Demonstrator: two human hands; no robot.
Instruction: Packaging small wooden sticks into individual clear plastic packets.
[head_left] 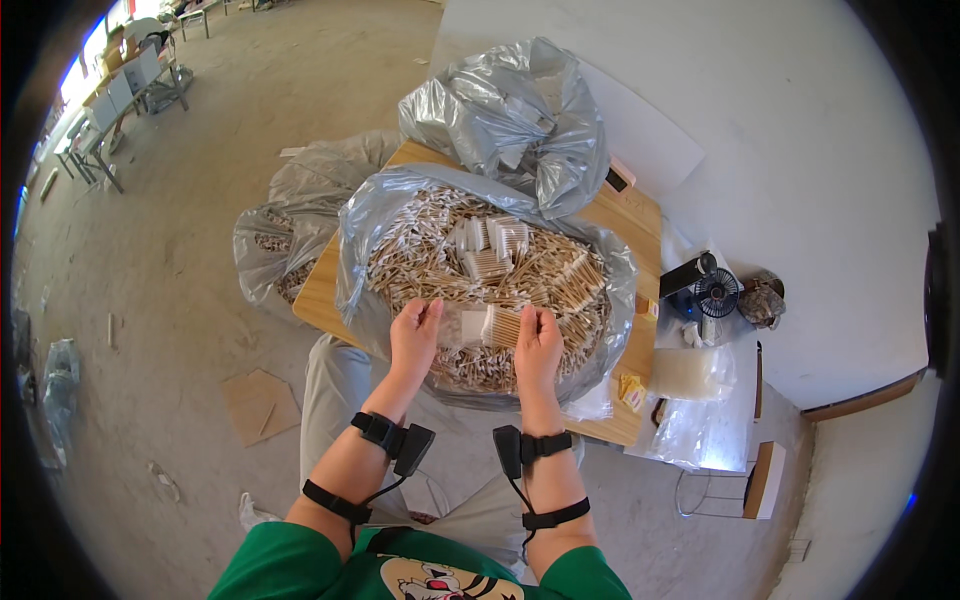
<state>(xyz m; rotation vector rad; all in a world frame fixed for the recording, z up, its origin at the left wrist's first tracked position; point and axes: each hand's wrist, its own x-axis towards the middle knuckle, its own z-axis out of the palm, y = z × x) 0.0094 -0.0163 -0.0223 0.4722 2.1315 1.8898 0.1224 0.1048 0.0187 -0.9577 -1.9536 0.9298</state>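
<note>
Between my two hands stretches a small clear plastic bag (460, 326) with a bundle of cotton swabs (500, 327) inside its right part. My left hand (415, 340) pinches the bag's left end, thumb up. At the other end, around the swabs, my right hand (539, 345) is closed on the bag. Just below and beyond lies a heap of loose cotton swabs (420, 250) in a large, wide-open grey plastic sack (622, 285). Several small filled packets of swabs (490, 247) rest on top of the heap.
The sack stands on a wooden table (640, 225). Behind it sits a bulky silver-grey sack (490, 110); another sack of swabs (275, 240) lies to the left. At right are a small black fan (716, 292), stacked clear bags (692, 373) and a yellow packet (631, 391).
</note>
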